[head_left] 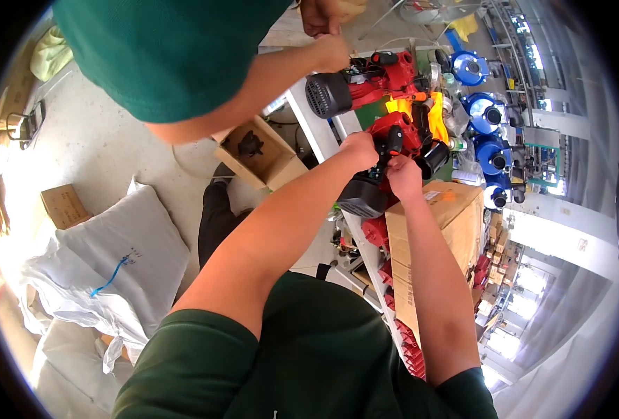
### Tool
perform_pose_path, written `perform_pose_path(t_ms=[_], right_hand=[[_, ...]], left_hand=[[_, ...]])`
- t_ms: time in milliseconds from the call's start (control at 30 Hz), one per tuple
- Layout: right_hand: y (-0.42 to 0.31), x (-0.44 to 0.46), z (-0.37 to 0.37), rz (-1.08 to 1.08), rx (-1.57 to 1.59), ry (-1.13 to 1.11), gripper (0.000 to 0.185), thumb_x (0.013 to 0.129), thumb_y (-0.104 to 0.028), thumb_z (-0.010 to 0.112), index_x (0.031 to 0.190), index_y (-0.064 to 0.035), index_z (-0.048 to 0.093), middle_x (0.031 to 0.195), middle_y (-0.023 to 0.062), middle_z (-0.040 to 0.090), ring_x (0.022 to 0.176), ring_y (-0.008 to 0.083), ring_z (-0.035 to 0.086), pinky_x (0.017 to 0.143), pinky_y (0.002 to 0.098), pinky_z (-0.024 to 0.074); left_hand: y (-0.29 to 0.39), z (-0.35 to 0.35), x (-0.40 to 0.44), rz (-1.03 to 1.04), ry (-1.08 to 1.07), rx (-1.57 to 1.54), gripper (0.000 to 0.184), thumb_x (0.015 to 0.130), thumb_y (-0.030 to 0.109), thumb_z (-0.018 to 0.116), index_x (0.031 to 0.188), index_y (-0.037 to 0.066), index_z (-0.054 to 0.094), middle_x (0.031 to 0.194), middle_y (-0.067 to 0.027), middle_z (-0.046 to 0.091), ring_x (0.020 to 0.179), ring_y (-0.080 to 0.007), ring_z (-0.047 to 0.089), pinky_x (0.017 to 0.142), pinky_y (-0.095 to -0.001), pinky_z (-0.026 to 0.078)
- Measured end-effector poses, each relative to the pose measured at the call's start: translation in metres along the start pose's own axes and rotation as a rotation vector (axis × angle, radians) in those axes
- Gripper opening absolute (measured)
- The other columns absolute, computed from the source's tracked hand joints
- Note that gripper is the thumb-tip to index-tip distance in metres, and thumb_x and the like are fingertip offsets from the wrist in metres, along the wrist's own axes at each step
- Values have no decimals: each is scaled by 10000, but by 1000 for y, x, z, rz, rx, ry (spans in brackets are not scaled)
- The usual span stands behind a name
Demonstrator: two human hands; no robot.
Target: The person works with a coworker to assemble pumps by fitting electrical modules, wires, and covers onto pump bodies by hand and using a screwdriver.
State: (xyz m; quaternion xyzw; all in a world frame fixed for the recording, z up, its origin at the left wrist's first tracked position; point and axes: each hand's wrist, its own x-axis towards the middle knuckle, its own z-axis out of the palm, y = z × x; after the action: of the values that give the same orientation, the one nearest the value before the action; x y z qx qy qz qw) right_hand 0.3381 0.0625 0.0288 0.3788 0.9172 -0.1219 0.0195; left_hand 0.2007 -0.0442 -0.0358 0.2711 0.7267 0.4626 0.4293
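My left hand [361, 151] is closed against the near red-and-black motor pump [402, 133], on the side by its black ribbed end cover [363, 197]. My right hand [404, 176] has its fingers pinched together at the middle of the same pump, close to a black box-like part [394, 140]. What lies between the fingers of either hand is too small and hidden to make out. A second red-and-black pump [386, 80] stands just beyond on the same bench.
A co-worker's arm [281, 80] reaches to the second pump. Blue motors [482, 113] line the far side, near an orange cloth [437, 119]. A cardboard box [432, 241] stands beside my right forearm. An open carton [271, 155] and white sacks [124, 244] are on the floor.
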Motion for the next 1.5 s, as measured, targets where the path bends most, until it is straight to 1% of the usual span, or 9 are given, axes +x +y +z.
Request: perform_pose_path(t_ms=[133,400,800,900,1000,1133,1267,1367,1500], right_hand=[[-6,4,-9,32,-73,-128,132,828,-78,683,937,-45,751,904,203,749,925,406,731,850,443,580],[9,9,-1,35,-67,-129,152,813,-54,670,939,-43,755,916,220,747,925,415,730,839,453,580],[5,11,-3,0,163,-116,159,801,-44,750,944,20,719,878,187,756,860,320,755,805,373,586],[-8,4,-15,3,167,-121,143,814,-20,734,947,27,711,880,162,764,849,275,762,797,349,587],[-5,4,-10,-14,170,-96,132,822,3,711,949,37,705,883,143,769,847,250,765,795,330,589],[-7,2,-9,-69,136,-51,128,826,1,705,949,35,704,878,130,766,836,245,759,795,332,590],[12,0,2,-57,138,-3,129,831,-18,745,952,17,718,861,118,767,816,225,754,794,326,580],[20,2,6,5,190,-10,124,841,-21,761,952,22,728,856,107,773,820,192,750,799,314,573],[18,0,3,128,355,-47,134,855,0,743,984,32,724,893,83,766,785,159,708,737,284,544]], left_hand=[[3,8,5,-48,55,58,404,857,176,686,1233,38,737,1303,-239,688,1165,-409,688,1018,-456,563],[5,-15,-14,-148,-66,107,449,854,193,692,1268,23,726,1486,-198,561,1385,-406,522,1139,-444,482],[9,-17,-13,-304,-26,-175,415,766,339,820,1065,51,816,1147,-162,785,1085,-309,756,941,-389,609],[2,-4,-2,-318,3,-171,464,773,370,837,1112,56,804,1225,-179,756,1131,-314,739,975,-396,598],[1,8,-4,-260,204,-19,360,782,412,827,954,97,841,1005,-146,790,935,-319,755,865,-412,598],[1,16,-7,-179,224,66,387,784,447,839,1007,131,847,1228,-184,704,1214,-346,634,1023,-401,547],[7,17,-11,-151,191,50,223,836,273,825,1049,210,834,1311,-124,654,1234,-356,602,1066,-427,529],[1,14,-26,-18,250,-79,220,867,199,795,1063,118,735,1240,-123,682,1233,-353,607,1016,-442,538],[-14,18,-25,106,338,-169,225,901,167,757,1069,75,638,1061,-153,716,1055,-372,678,913,-485,551]])
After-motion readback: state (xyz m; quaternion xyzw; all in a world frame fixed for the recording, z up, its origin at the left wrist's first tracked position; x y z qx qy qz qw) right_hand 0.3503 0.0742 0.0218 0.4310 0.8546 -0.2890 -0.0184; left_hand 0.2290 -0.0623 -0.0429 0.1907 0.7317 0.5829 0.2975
